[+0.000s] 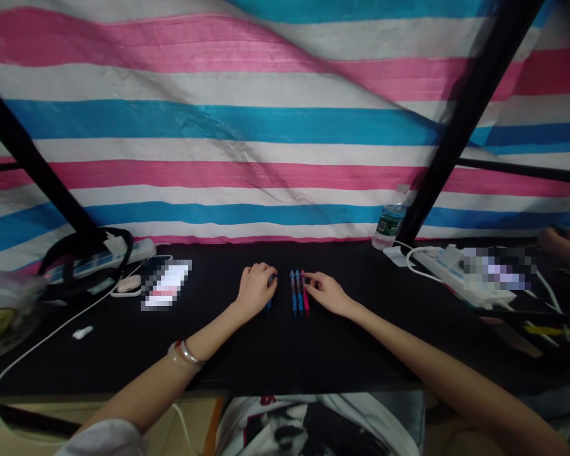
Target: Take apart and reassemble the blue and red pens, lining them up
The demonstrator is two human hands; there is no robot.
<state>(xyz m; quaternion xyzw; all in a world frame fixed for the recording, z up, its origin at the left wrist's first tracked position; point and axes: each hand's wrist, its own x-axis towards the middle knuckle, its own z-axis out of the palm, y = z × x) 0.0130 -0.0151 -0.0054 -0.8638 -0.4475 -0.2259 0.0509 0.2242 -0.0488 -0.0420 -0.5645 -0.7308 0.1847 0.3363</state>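
In the head view, two blue pens and a pink pen lie side by side on the black table, pointing away from me. My right hand rests just to their right; its index finger and thumb are apart and touch the pink pen's right side. To the left of the row, my left hand is closed, fingers curled over a dark blue pen. Most of that pen is hidden beneath the fingers. A gap separates it from the row.
A lit phone, a white earbud and a power strip with cables are left. A water bottle and another power strip are right. Another person's hand shows at the right edge.
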